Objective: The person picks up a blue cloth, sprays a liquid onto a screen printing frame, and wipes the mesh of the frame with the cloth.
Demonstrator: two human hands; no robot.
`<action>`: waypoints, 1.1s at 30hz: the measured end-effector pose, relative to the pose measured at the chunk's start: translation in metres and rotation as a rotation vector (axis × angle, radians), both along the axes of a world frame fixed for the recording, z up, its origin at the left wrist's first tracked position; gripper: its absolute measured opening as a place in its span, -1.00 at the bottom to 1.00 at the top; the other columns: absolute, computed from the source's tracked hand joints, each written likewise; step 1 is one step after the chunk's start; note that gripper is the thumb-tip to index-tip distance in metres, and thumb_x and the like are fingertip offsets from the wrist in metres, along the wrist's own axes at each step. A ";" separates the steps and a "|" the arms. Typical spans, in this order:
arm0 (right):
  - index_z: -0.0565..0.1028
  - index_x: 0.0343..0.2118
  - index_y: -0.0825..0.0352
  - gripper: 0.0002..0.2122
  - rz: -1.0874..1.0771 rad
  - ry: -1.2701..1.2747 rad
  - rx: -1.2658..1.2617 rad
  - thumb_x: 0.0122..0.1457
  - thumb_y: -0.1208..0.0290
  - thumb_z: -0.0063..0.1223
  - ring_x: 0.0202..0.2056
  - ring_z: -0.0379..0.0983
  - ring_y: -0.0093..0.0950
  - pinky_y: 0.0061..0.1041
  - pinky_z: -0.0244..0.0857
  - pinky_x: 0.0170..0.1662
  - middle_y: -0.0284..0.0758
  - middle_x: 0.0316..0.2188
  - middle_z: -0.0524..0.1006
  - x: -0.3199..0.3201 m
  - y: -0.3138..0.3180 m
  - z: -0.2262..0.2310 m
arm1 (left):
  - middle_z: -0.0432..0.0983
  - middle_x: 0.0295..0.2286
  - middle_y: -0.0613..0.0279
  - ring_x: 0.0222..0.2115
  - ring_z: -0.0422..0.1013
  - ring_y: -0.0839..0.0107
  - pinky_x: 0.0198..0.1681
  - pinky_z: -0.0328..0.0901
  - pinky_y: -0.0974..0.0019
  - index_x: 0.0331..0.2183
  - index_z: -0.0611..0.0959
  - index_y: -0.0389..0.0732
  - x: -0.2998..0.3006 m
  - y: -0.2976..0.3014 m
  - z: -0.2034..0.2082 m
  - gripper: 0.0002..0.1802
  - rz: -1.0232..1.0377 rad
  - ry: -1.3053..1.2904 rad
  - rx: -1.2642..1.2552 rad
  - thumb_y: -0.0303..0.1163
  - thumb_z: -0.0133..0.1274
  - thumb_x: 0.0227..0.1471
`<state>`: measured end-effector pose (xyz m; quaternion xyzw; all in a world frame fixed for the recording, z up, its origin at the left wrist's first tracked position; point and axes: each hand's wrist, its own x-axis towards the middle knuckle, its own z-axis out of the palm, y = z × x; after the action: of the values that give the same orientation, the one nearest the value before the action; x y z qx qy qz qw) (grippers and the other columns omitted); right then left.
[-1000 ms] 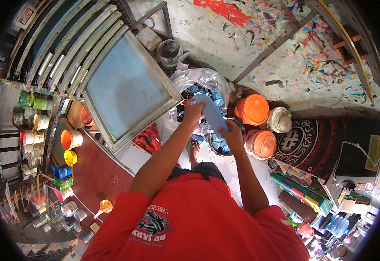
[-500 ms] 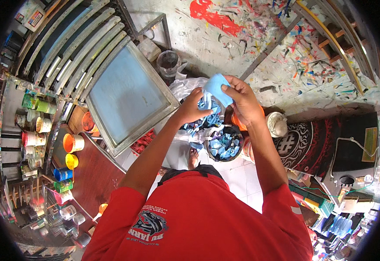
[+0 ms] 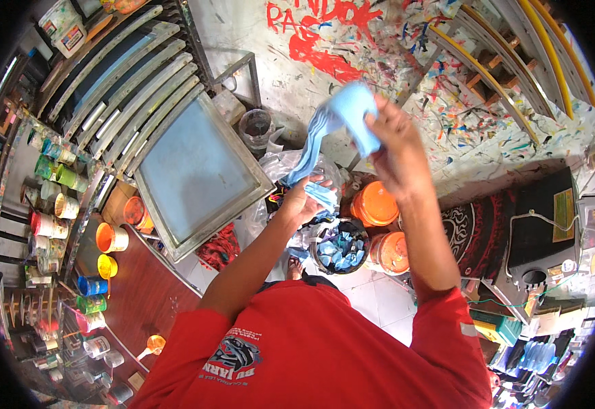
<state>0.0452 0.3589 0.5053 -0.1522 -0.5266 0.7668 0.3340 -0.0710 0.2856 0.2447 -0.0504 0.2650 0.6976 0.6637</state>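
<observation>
At right hand (image 3: 398,150): pale-blue strip (image 3: 350,103), arched, blurred, probably cloth.

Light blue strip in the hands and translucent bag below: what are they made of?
Light blue strip: perhaps soft, matte cloth, as it bends loosely, though blur leaves this open. Translucent bag: probably thin, shiny plastic, being crinkled and see-through.

blue cloth (image 3: 354,103) blurred, red shirt (image 3: 338,347) cut off
</observation>
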 end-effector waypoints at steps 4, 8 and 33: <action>0.47 -0.13 0.38 -0.77 -0.055 -0.350 0.009 0.12 0.55 0.05 -0.36 0.43 -0.68 -0.66 0.30 -0.29 -0.42 -0.34 0.53 0.042 -0.029 -0.111 | 0.48 -0.21 0.01 -0.15 0.43 0.05 -0.01 0.28 -0.09 -0.22 0.52 -0.21 0.000 -0.006 0.052 -0.56 0.068 -0.207 0.120 -0.07 -0.29 0.20; 0.45 -0.12 0.42 -0.75 -0.036 -0.516 0.043 0.11 0.56 0.06 -0.31 0.41 -0.64 -0.60 0.29 -0.21 -0.40 -0.33 0.52 0.075 -0.052 -0.214 | 0.51 -0.24 0.03 -0.17 0.43 0.07 0.02 0.27 -0.03 -0.24 0.54 -0.26 -0.007 -0.024 0.061 -0.46 0.136 -0.206 0.141 -0.02 -0.35 0.18; 0.44 -0.14 0.45 -0.62 0.549 -0.583 0.361 0.15 0.21 0.07 -0.37 0.47 -0.46 -0.43 0.35 -0.29 -0.22 -0.38 0.53 -0.036 -0.123 -0.200 | -0.31 0.27 -0.11 0.28 -0.21 0.08 0.29 -0.16 0.15 0.26 -0.06 -0.15 -0.021 -0.221 0.042 0.24 0.033 1.592 -0.024 -0.20 0.39 -0.30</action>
<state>0.0090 0.2355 0.3052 -0.1559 -0.7453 0.6478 -0.0236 -0.0925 0.0644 0.2870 0.4521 0.6663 0.5310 0.2640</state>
